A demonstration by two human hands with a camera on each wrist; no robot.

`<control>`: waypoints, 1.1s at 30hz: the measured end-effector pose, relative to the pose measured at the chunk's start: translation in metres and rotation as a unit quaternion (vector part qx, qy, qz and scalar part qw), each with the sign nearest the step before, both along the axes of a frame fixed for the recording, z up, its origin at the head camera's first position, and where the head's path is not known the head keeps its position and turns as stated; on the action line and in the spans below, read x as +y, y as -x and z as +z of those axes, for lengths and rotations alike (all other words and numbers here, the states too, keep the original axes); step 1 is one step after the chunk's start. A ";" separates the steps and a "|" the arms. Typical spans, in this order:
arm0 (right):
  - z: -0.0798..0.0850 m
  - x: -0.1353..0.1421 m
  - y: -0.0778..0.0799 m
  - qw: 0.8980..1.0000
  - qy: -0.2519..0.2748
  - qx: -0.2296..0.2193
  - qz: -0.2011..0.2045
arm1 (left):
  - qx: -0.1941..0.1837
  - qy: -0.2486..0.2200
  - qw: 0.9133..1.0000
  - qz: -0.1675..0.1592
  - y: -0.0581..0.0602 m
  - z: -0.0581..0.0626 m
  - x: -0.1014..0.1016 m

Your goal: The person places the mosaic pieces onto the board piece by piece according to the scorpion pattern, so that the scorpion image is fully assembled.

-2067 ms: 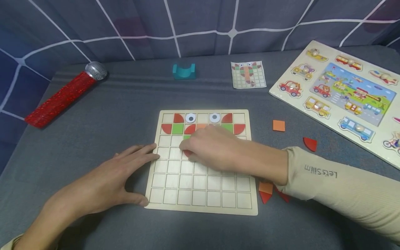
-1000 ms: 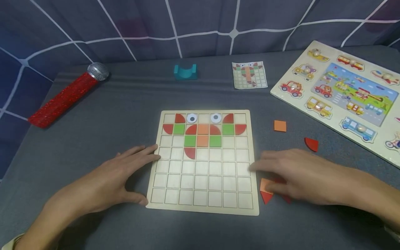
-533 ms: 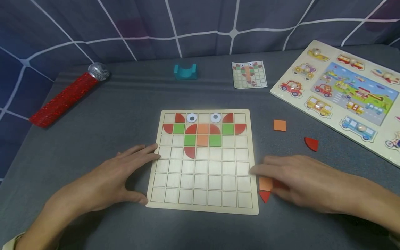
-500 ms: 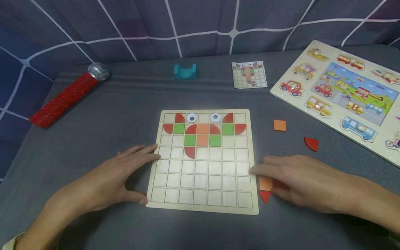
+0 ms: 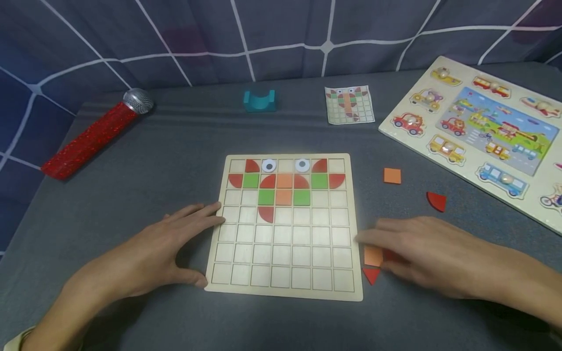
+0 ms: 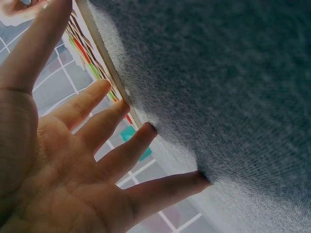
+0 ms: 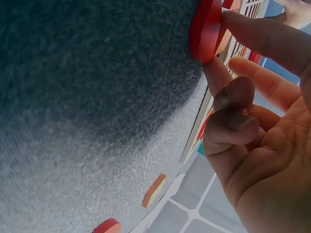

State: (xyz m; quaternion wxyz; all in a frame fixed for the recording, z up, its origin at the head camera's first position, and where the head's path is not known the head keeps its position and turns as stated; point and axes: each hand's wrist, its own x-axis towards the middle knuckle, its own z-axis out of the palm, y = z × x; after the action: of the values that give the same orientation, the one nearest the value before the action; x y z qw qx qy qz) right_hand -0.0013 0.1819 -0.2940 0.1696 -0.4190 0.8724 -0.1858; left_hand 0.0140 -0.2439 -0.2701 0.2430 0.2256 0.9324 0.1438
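Observation:
A wooden grid board (image 5: 300,256) lies flat, its upper rows holding red quarter-circles, green squares (image 5: 267,197), orange squares and two googly eyes (image 5: 269,165). My left hand (image 5: 151,258) rests at the board's left edge, fingers spread and fingertips touching the rim. Off the board's right side, my right hand (image 5: 432,258) pinches a red piece (image 7: 206,31) with a rounded edge between thumb and index finger, its other fingers curled in the right wrist view. Beside that piece lie an orange square (image 5: 373,255) and a red pointed piece (image 5: 371,275), partly under the square.
Farther right lie another orange square (image 5: 392,175) and a red quarter-circle (image 5: 436,201). A vehicle peg puzzle (image 5: 471,136) fills the back right. Along the back are a pattern card (image 5: 350,105), a teal holder (image 5: 259,101) and a red toy microphone (image 5: 98,131).
My right hand has left the board, where a red quarter-circle now sits in the fourth row, and moved right to the loose pieces. My left hand has stayed put.

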 end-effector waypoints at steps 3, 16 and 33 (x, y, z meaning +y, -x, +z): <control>0.001 0.001 0.001 1.000 -0.004 -0.002 -0.001 | -0.002 0.001 1.000 0.003 0.000 0.000 0.000; 0.013 -0.014 0.006 0.996 0.079 0.036 0.003 | -0.003 0.004 1.000 0.007 0.000 0.000 0.001; 0.014 -0.085 0.029 0.993 0.098 0.060 0.009 | 0.003 -0.009 1.000 0.001 0.000 0.002 0.000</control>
State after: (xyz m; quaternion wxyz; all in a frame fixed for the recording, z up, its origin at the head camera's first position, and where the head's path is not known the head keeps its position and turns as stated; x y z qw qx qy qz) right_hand -0.0308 0.0971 -0.2802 0.0765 -0.4521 0.8547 -0.2435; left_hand 0.0138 -0.2441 -0.2678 0.2379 0.2277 0.9319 0.1519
